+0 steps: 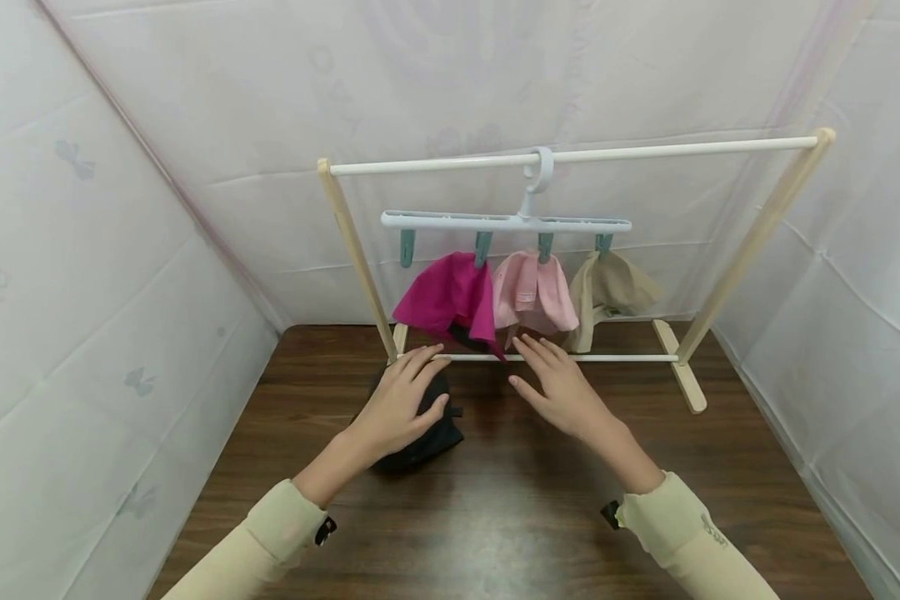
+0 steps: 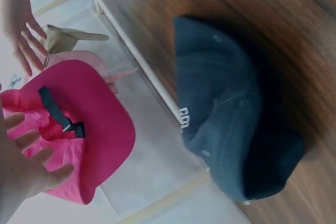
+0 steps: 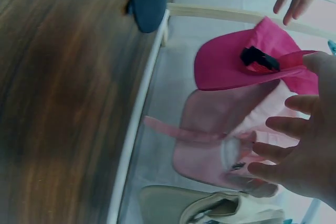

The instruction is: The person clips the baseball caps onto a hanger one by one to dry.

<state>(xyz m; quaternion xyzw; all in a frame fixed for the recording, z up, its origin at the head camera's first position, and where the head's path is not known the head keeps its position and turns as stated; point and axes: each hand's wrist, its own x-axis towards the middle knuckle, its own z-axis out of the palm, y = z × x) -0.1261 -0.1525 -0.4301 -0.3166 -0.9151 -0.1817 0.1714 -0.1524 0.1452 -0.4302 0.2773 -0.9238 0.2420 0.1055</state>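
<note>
My left hand (image 1: 396, 410) hovers with spread fingers above a dark navy cap (image 2: 220, 108) with white lettering, which lies on the table and is partly hidden by the hand in the head view. In front of the hanging caps, my right hand (image 1: 562, 396) is held out, fingers extended and holding nothing. A magenta cap (image 1: 446, 292), a pink cap (image 1: 532, 292) and a beige cap (image 1: 622, 285) hang side by side from grey-green clips on a pale hanger (image 1: 457, 222). The leftmost clip (image 1: 407, 248) has nothing in it.
A wooden rack with a white top rail (image 1: 682, 152) carries the hanger. Its lower bar (image 1: 622, 358) runs just above the dark wooden table (image 1: 532, 533). Pale fabric walls (image 1: 105, 333) enclose the table at the back and both sides.
</note>
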